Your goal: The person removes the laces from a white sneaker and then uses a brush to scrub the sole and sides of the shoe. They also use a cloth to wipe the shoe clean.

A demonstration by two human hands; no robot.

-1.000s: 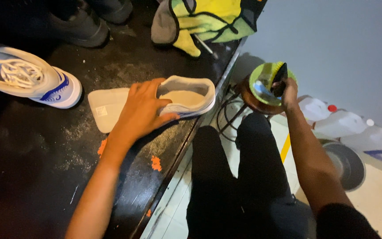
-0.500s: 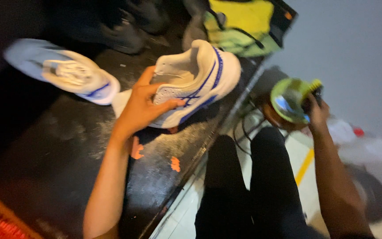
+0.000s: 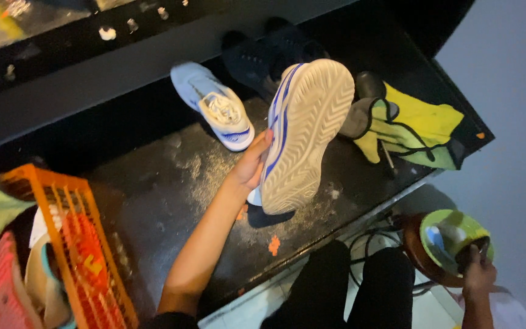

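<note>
Holding one white sneaker with blue stripes (image 3: 302, 134) sole-up over the dark bench, left hand (image 3: 252, 164) wrapped round its side. Second matching sneaker (image 3: 217, 106) lies behind. Right hand (image 3: 477, 274) fingers curled inside one green bowl (image 3: 455, 237). Orange crate (image 3: 80, 250) sits left.

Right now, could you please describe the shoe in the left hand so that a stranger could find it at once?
Look at the dark, dusty bench top in the middle of the view. Near its front edge the left hand holds a white shoe tipped on its side. Unlike the other white shoe lying behind it with laces up, this one shows its pale grooved sole and blue side stripes.
</note>
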